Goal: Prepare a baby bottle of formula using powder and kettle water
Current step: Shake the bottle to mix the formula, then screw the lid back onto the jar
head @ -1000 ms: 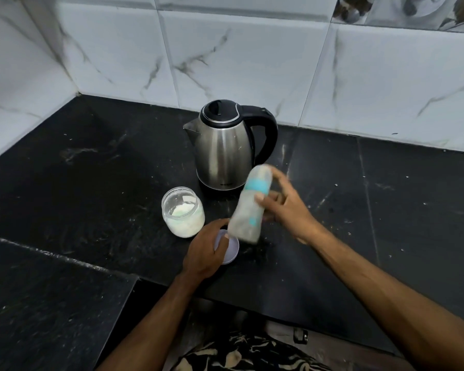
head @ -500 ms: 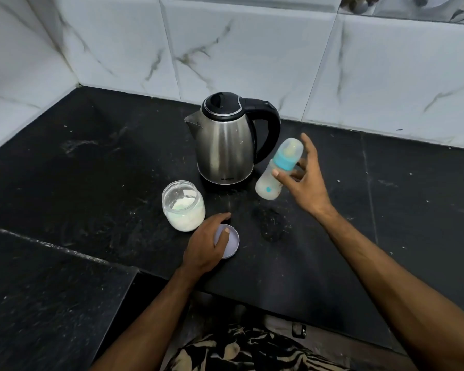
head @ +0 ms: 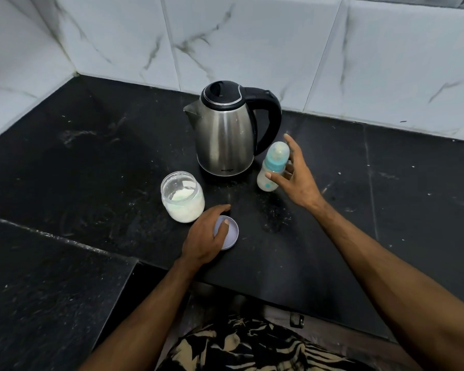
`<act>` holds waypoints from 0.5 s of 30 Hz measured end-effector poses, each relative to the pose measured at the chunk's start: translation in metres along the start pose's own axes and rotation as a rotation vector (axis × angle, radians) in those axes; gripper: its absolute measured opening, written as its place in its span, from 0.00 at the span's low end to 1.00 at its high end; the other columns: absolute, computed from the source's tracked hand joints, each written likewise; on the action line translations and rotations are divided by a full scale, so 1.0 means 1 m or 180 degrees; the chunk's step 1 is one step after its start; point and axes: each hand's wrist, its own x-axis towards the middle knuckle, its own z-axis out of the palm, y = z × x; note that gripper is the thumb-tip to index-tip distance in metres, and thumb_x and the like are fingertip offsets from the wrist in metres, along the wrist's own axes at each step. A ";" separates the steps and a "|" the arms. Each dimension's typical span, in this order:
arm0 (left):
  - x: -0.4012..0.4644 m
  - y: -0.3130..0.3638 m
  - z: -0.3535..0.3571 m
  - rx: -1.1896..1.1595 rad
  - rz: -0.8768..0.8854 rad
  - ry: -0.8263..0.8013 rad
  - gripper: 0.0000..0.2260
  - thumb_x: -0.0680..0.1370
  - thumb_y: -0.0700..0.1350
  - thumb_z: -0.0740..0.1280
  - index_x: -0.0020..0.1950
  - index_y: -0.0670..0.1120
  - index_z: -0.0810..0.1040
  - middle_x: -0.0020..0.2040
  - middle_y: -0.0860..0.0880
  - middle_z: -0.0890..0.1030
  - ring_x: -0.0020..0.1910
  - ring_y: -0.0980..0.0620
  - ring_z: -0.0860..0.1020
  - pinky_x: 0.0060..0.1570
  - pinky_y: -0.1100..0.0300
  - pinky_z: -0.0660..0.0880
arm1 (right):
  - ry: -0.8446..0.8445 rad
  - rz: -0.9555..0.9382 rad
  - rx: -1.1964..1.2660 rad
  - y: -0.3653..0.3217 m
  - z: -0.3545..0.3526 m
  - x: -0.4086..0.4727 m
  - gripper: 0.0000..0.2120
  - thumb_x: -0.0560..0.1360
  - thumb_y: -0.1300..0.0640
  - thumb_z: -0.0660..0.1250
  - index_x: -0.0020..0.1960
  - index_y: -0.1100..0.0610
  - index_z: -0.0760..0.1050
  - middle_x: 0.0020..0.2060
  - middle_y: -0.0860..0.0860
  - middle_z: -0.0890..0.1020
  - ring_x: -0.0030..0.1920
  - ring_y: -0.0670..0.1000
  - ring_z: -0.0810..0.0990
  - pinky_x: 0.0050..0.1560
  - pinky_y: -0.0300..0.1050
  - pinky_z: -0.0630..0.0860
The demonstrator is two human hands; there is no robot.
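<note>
Far left, the black stone desk (head: 78,162) runs into a corner of white marble-look wall tiles (head: 113,36). Next over, a clear jar (head: 182,196) stands upright w/ no lid on, abt a third full of white powder (head: 184,210). Just right of it and nearer the desk edge, the left hand (head: 205,238) rests palm-down on a pale lilac lid (head: 229,232) lying flat on the desk; its fingers (head: 220,210) are loosely curved over the lid's far rim, thumb lying across the lid top, so the lid is held, not lifted. Behind, centre, a steel kettle (head: 224,137) w/ black lid and handle stands upright, spout to the left, handle to the right. Right of the kettle base stands the baby bottle (head: 272,167), milky body, teal collar, clear cap on, leaning slightly toward the kettle; its base looks to be on the desk, tho contact is hard to confirm. The right hand (head: 299,180) is just beside it on the right, fingers (head: 292,144) spread and fairly straight, thumb tip touching the bottle's side, index reaching up behind the cap; not curled round it. Below the desk edge, patterned black-and-tan cloth (head: 252,346).
</note>
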 end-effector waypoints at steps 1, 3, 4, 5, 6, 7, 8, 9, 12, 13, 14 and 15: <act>0.000 0.000 0.000 0.0008 -0.0001 -0.0005 0.19 0.78 0.47 0.60 0.67 0.44 0.75 0.64 0.50 0.78 0.64 0.54 0.75 0.66 0.63 0.67 | 0.0007 -0.0006 -0.0026 0.001 0.001 0.001 0.44 0.73 0.63 0.74 0.80 0.51 0.50 0.69 0.45 0.68 0.68 0.51 0.73 0.69 0.55 0.72; 0.000 0.001 0.000 0.0009 -0.0012 -0.0012 0.19 0.78 0.47 0.60 0.67 0.43 0.75 0.64 0.50 0.78 0.64 0.53 0.75 0.66 0.61 0.68 | 0.0012 -0.0023 -0.0081 0.002 0.004 0.002 0.44 0.74 0.64 0.73 0.80 0.52 0.50 0.72 0.50 0.67 0.70 0.53 0.71 0.70 0.56 0.71; 0.000 0.001 -0.001 0.0001 -0.0022 -0.0009 0.19 0.78 0.47 0.60 0.67 0.43 0.75 0.64 0.50 0.78 0.64 0.53 0.75 0.66 0.60 0.68 | 0.0007 -0.0024 -0.0092 0.003 0.005 0.003 0.44 0.74 0.64 0.73 0.80 0.52 0.50 0.74 0.52 0.66 0.71 0.54 0.70 0.70 0.57 0.70; 0.000 0.001 -0.001 -0.0009 -0.0029 -0.0005 0.19 0.78 0.47 0.60 0.67 0.43 0.75 0.64 0.49 0.78 0.64 0.53 0.75 0.66 0.59 0.68 | -0.0002 -0.0021 -0.0096 0.004 0.006 0.004 0.44 0.74 0.65 0.73 0.80 0.53 0.50 0.74 0.54 0.65 0.72 0.55 0.69 0.70 0.58 0.70; 0.000 0.002 -0.001 -0.0017 -0.0035 -0.0007 0.19 0.78 0.47 0.60 0.67 0.43 0.75 0.64 0.49 0.78 0.64 0.53 0.75 0.66 0.59 0.69 | -0.0010 -0.0021 -0.0098 0.004 0.006 0.004 0.44 0.74 0.65 0.73 0.80 0.53 0.49 0.75 0.54 0.64 0.72 0.55 0.69 0.71 0.58 0.70; 0.000 0.003 -0.001 -0.0021 -0.0042 -0.0012 0.19 0.78 0.47 0.60 0.67 0.43 0.75 0.64 0.49 0.78 0.64 0.53 0.75 0.66 0.59 0.69 | -0.0017 -0.0023 -0.0106 0.005 0.006 0.005 0.45 0.74 0.65 0.73 0.80 0.53 0.49 0.75 0.55 0.64 0.72 0.55 0.68 0.71 0.58 0.70; 0.000 0.003 -0.001 -0.0023 -0.0052 -0.0018 0.19 0.78 0.47 0.60 0.67 0.43 0.75 0.64 0.49 0.78 0.64 0.53 0.75 0.66 0.59 0.69 | -0.0021 -0.0023 -0.0119 0.005 0.007 0.006 0.45 0.74 0.64 0.73 0.80 0.52 0.49 0.75 0.55 0.64 0.73 0.55 0.68 0.71 0.58 0.69; 0.000 0.004 -0.002 -0.0026 -0.0062 -0.0022 0.19 0.78 0.47 0.60 0.67 0.43 0.75 0.64 0.49 0.78 0.64 0.53 0.75 0.66 0.58 0.69 | -0.0022 -0.0020 -0.0127 0.006 0.007 0.006 0.45 0.74 0.64 0.73 0.80 0.52 0.48 0.75 0.55 0.64 0.73 0.55 0.68 0.71 0.57 0.69; -0.001 0.005 -0.002 -0.0025 -0.0077 -0.0023 0.19 0.78 0.47 0.60 0.67 0.43 0.75 0.64 0.49 0.78 0.64 0.52 0.75 0.66 0.58 0.69 | -0.0019 -0.0002 -0.0114 0.007 0.008 0.006 0.45 0.74 0.64 0.73 0.80 0.52 0.48 0.75 0.53 0.64 0.73 0.54 0.68 0.72 0.56 0.69; -0.001 0.005 -0.002 -0.0020 -0.0075 -0.0026 0.19 0.78 0.47 0.60 0.67 0.43 0.75 0.64 0.49 0.78 0.64 0.52 0.75 0.67 0.57 0.69 | -0.0026 0.0000 -0.0103 0.008 0.009 0.006 0.45 0.74 0.64 0.73 0.80 0.52 0.49 0.75 0.52 0.64 0.73 0.53 0.68 0.72 0.55 0.69; -0.001 0.005 -0.002 -0.0018 -0.0074 -0.0030 0.19 0.78 0.47 0.60 0.67 0.43 0.75 0.64 0.49 0.78 0.64 0.52 0.75 0.67 0.57 0.69 | -0.0038 0.0004 -0.0091 0.009 0.009 0.007 0.45 0.74 0.64 0.73 0.80 0.52 0.49 0.75 0.50 0.63 0.73 0.52 0.67 0.72 0.55 0.68; -0.001 0.005 -0.002 -0.0019 -0.0076 -0.0031 0.19 0.78 0.47 0.60 0.67 0.42 0.75 0.64 0.49 0.78 0.64 0.52 0.75 0.67 0.57 0.69 | -0.0049 0.0011 -0.0085 0.009 0.010 0.007 0.44 0.74 0.64 0.73 0.80 0.52 0.49 0.74 0.49 0.63 0.73 0.51 0.67 0.72 0.55 0.68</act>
